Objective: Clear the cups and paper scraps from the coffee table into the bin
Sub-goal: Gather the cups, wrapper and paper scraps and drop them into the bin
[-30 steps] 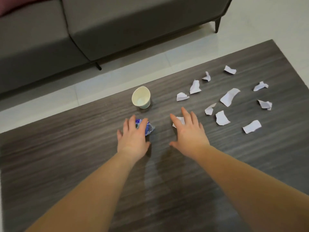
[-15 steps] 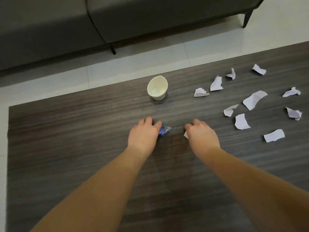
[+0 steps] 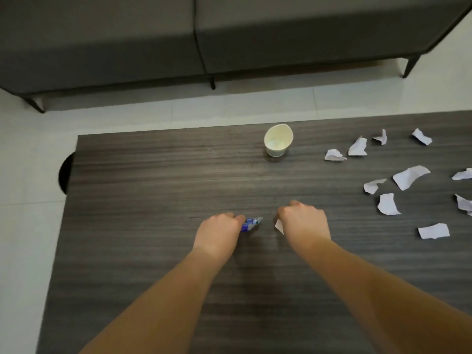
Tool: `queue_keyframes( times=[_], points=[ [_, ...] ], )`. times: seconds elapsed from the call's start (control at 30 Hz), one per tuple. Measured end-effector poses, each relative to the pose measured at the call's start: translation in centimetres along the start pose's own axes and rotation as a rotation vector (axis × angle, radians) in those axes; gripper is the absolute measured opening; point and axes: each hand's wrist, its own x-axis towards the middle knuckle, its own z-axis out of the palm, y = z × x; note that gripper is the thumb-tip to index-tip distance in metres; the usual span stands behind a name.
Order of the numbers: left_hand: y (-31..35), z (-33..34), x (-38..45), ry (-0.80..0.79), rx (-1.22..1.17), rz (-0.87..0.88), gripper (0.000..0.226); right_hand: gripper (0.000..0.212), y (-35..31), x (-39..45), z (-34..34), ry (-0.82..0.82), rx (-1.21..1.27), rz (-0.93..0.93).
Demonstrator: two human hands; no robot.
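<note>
My left hand (image 3: 219, 233) grips a crushed blue cup (image 3: 251, 224) at the middle of the dark wooden coffee table (image 3: 153, 190); only the cup's right end shows past my fingers. My right hand (image 3: 305, 222) is curled round a white paper scrap (image 3: 279, 226), whose corner sticks out on the left. A white paper cup (image 3: 278, 140) stands tilted near the table's far edge, apart from both hands. Several white paper scraps (image 3: 410, 176) lie scattered over the right side of the table.
A grey sofa (image 3: 229, 34) on thin dark legs stands beyond the table across a strip of pale tiled floor (image 3: 153, 111). A dark round shape (image 3: 65, 173) shows at the table's left edge, partly hidden by it.
Both hands went from flat over the blue cup and the scrap to curled round them. The view swung left, bringing the table's left edge and the dark round shape into sight.
</note>
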Motion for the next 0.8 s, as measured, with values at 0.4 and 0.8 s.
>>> queue_keyframes(
  times=[0.4,0.8],
  points=[
    [-11.3,2.3,-14.4,0.105,-0.158,-0.230,0.028,0.023,-17.3,-2.8,1.4,0.046,-0.142,-0.269],
    [-25.9,5.8,-30.3,0.225,-0.476,-0.389,0.022,0.012,-39.1,-7.4,5.5,0.086,-0.193,-0.371]
  ],
)
